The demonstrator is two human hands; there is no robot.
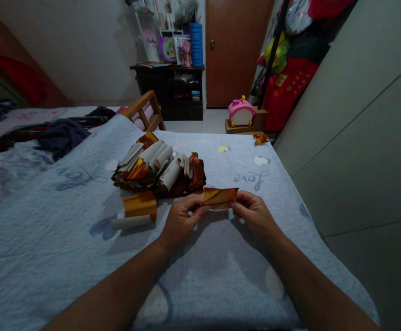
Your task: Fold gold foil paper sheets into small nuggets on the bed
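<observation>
Fingertips partly hidden behind the gold foil sheet [220, 196]; the pile of folded papers [159, 170] just beyond the fingers is too tangled to count. Left hand [181, 219] and right hand [255, 214] each pinch one end of that single sheet, just above the blanket [65, 239]. One folded gold piece [139, 204] and one white roll [130, 222] lie left of the left fingers, and one gold scrap [260, 138] lies well beyond the right. Blanket stretches wide leftward; its edge runs near the right fingers, with the cabinet wall [358, 138] past it.

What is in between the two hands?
A folded gold foil paper strip, pinched at its ends by the left hand and right hand, in the head view.
</observation>
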